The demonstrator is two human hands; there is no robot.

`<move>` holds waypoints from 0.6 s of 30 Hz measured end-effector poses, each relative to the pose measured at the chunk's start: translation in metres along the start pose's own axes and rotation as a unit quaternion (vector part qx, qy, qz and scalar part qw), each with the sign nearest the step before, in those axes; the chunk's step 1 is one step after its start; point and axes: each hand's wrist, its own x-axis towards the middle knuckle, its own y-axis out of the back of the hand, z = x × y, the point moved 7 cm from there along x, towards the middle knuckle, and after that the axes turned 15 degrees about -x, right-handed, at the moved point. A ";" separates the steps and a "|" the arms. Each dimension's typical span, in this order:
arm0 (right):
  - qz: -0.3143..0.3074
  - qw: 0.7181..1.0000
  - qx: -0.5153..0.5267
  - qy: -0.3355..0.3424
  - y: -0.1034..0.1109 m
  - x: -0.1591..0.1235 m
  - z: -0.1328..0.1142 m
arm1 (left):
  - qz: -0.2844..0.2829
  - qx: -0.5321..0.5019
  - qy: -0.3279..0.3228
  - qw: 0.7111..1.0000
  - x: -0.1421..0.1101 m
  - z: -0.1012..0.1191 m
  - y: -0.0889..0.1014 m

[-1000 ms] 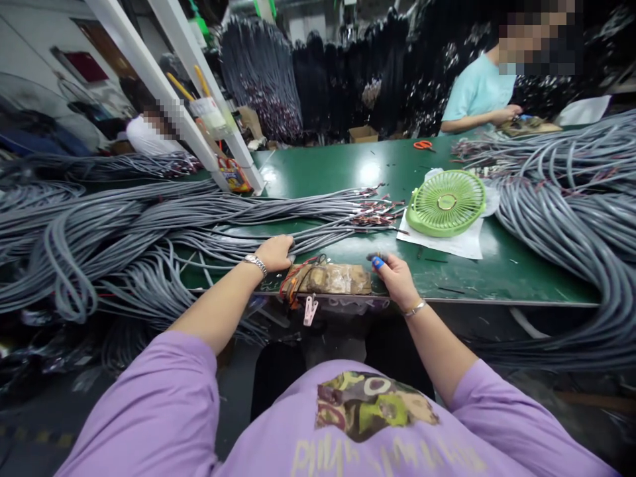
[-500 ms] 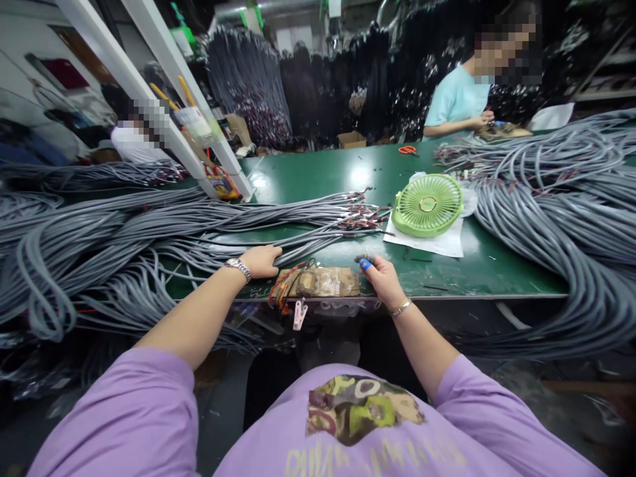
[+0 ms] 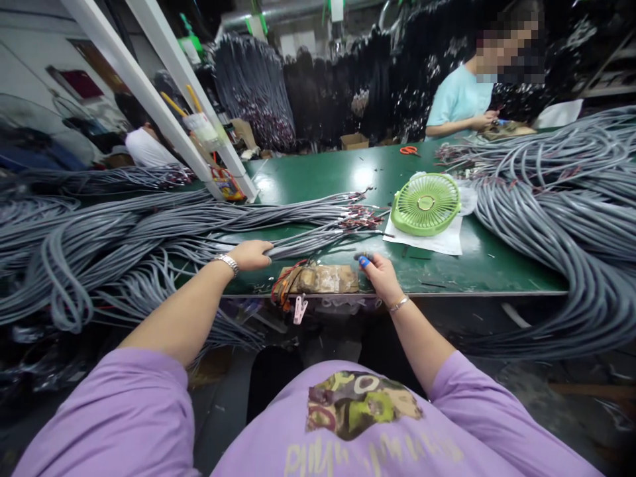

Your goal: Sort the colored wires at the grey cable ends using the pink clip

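Observation:
My left hand lies over the near edge of a bundle of grey cables, its fingers curled down around some of them; how many is hidden. My right hand is closed in a pinch beside the right end of a taped, brown block at the table's front edge. A blue wrap or cover shows on its thumb, and a small dark piece is at its fingertips, too small to name. Red, orange and dark wires cluster at the block's left end, and a pink clothes peg hangs below.
A green fan stands on white paper on the green table. More grey cables drape over the right side. Orange-handled scissors lie farther back. White posts rise at left. A co-worker sits across the table.
My left hand has shifted a little left and away from me along the cables, farther from the block. My right hand has stayed nearly in place. The view has moved slightly.

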 end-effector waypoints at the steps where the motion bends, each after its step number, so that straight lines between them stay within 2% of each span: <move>1: 0.000 1.000 0.000 0.001 0.000 0.000 0.000 | -0.010 -0.061 0.013 0.998 -0.003 -0.005 0.008; 3: -0.001 1.000 -0.002 0.001 0.000 0.000 0.000 | -0.003 -0.181 0.035 0.983 -0.011 -0.014 0.029; 6: -0.002 1.000 -0.002 0.000 0.000 0.000 0.001 | 0.074 -0.276 0.042 0.957 -0.031 -0.030 0.066; 9: -0.004 1.000 0.003 -0.004 0.000 0.000 0.002 | 0.223 -0.340 0.044 0.913 -0.063 -0.053 0.102; 12: -0.007 1.000 0.014 -0.012 -0.001 0.000 0.004 | 0.366 -0.374 0.035 0.851 -0.103 -0.075 0.127; 13: -0.008 1.000 0.018 -0.015 -0.001 0.000 0.004 | 0.403 -0.362 0.029 0.840 -0.116 -0.077 0.132; 14: -0.008 1.000 0.022 -0.018 -0.001 0.000 0.004 | 0.402 -0.338 0.027 0.851 -0.124 -0.075 0.133; 15: -0.008 0.999 0.027 -0.020 -0.001 0.000 0.004 | 0.360 -0.311 0.033 0.879 -0.126 -0.069 0.127; 17: -0.010 0.999 0.043 -0.026 -0.002 0.000 0.004 | 0.160 -0.253 0.058 0.952 -0.120 -0.045 0.093; 18: -0.009 0.998 0.054 -0.030 -0.002 -0.001 0.004 | 0.062 -0.213 0.060 0.973 -0.117 -0.030 0.072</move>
